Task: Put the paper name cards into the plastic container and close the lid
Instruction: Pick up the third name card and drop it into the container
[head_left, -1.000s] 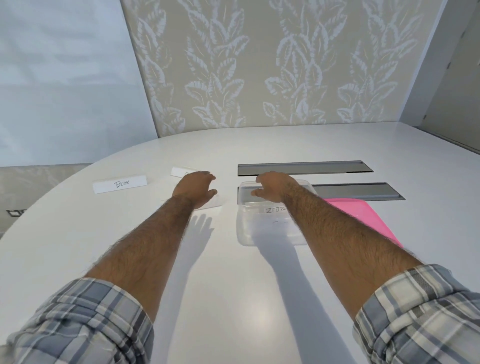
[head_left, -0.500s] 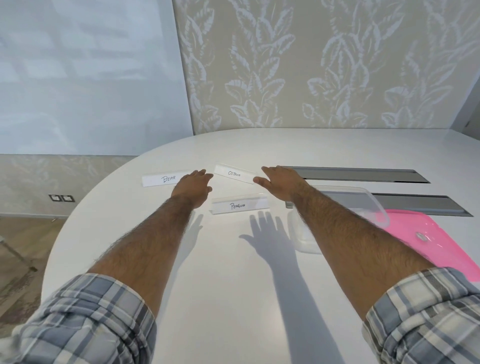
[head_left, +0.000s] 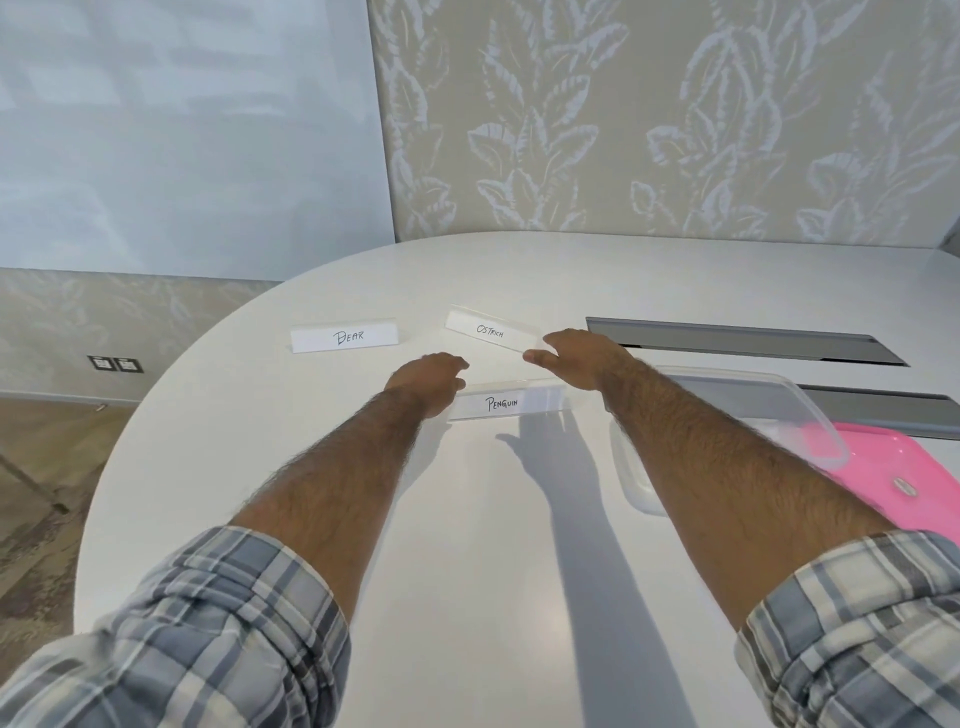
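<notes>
Overhead, a rounded white tabletop (head_left: 467, 545) meets leaf-patterned beige wallpaper (head_left: 649, 119). Three white paper name cards, BEAR (head_left: 345, 336), OSTRICH (head_left: 491, 330) and PENGUIN (head_left: 506, 401), lie toward its far edge, the clear plastic container (head_left: 810, 415) and pink lid (head_left: 914, 478) toward its right edge. Both the left hand (head_left: 428, 382) and the right hand (head_left: 584, 358) hang loose, grasping nothing.

— What sort of place is this?

— An office meeting room. A large rounded white surface (head_left: 467, 545) has two grey cable hatches (head_left: 743, 340) set into it, handwritten name cards (head_left: 344, 336) stand on it, and leaf-patterned wall panels (head_left: 649, 119) rise behind.

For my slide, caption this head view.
Both hands reach for Penguin card and Ostrich card beside open container.
</notes>
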